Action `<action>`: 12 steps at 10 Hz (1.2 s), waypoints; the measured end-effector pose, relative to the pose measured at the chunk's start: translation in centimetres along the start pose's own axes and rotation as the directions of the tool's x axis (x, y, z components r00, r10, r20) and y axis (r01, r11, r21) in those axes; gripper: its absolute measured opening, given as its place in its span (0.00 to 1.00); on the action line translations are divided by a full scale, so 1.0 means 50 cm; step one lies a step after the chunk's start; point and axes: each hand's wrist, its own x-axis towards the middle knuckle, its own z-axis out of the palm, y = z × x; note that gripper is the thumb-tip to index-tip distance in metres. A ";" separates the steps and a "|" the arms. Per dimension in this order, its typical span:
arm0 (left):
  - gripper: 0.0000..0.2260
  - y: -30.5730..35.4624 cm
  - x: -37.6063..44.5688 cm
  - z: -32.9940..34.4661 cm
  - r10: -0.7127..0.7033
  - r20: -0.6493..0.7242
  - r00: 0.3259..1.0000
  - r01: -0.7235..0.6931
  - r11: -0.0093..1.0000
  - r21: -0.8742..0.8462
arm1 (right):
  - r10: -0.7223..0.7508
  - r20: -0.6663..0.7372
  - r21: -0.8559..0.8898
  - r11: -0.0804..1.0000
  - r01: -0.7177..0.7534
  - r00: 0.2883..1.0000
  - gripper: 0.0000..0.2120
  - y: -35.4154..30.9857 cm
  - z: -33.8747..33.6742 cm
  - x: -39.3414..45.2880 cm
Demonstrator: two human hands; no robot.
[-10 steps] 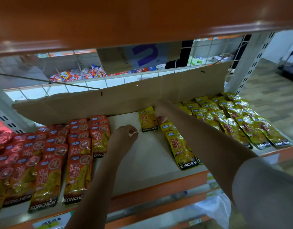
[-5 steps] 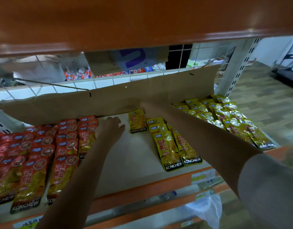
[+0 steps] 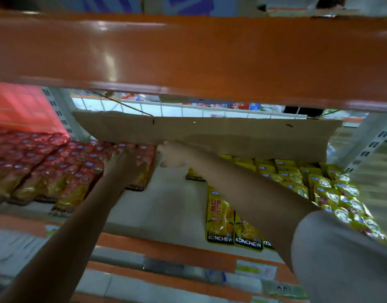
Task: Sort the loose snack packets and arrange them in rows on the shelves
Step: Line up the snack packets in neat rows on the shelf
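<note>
Both hands have slid left from the yellow packets: the left hand rests on the red packets there, the right hand sits just beside them, both sets of fingers too blurred to read, suggesting the red row gets tidied next.

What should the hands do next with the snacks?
Probably the left hand should straighten the red packets it rests on, squaring that row's edge. The right hand reaches over by the cardboard, and bare shelf separates red from yellow packets.
</note>
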 end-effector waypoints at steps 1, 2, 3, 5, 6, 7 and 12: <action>0.23 -0.109 -0.066 -0.037 -0.136 -0.018 0.991 0.136 0.990 0.019 | -0.117 -0.014 -0.009 0.993 0.117 0.993 0.17 -0.086 0.000 0.047; 0.22 -0.193 -0.119 -0.078 -0.178 -0.047 0.983 0.177 0.984 -0.014 | -0.235 -0.034 -0.057 0.971 0.233 0.971 0.18 -0.192 0.002 0.085; 0.19 -0.306 -0.170 -0.093 -0.335 -0.061 0.940 0.334 0.942 -0.033 | -0.337 -0.027 -0.082 0.939 0.334 0.941 0.19 -0.312 0.012 0.129; 0.18 -0.508 -0.292 -0.174 -0.492 -0.075 0.867 0.497 0.865 0.072 | -0.488 -0.023 -0.172 0.862 0.477 0.873 0.21 -0.592 0.037 0.244; 0.19 -0.633 -0.351 -0.204 -0.530 -0.081 0.844 0.535 0.840 0.091 | -0.524 -0.026 -0.199 0.837 0.509 0.851 0.22 -0.732 0.056 0.298; 0.19 -0.745 -0.400 -0.227 -0.569 -0.074 0.819 0.574 0.810 0.119 | -0.554 -0.048 -0.145 0.827 0.543 0.831 0.20 -0.856 0.065 0.350; 0.22 -1.236 -0.355 -0.250 -0.641 -0.062 0.765 0.642 0.754 0.136 | -0.517 -0.021 -0.055 0.855 0.515 0.856 0.22 -1.207 0.073 0.696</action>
